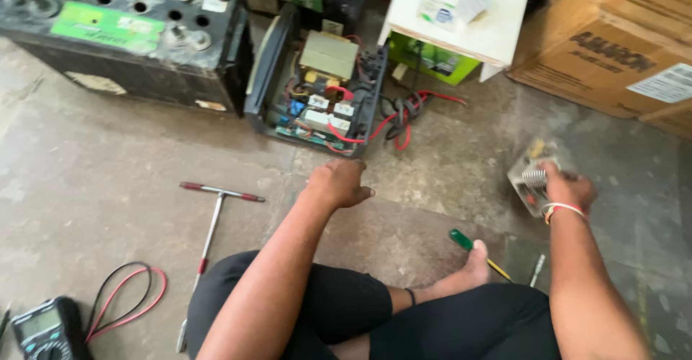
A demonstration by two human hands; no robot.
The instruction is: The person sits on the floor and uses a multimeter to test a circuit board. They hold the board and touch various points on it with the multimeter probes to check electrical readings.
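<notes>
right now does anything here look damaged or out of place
The black electronics unit on the floor lies open, circuit boards and red wires exposed, its cables spilling out tangled. The right hand holds a small loose part.

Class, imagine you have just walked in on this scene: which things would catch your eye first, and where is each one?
First, the opened electrical unit on the floor at top centre, its circuit boards and red wires bared, beside a big black battery at top left. The left hand rests on the floor just before it, while the right hand holds a small clear-cased part at right. A T-handled tool lies at left.
</notes>
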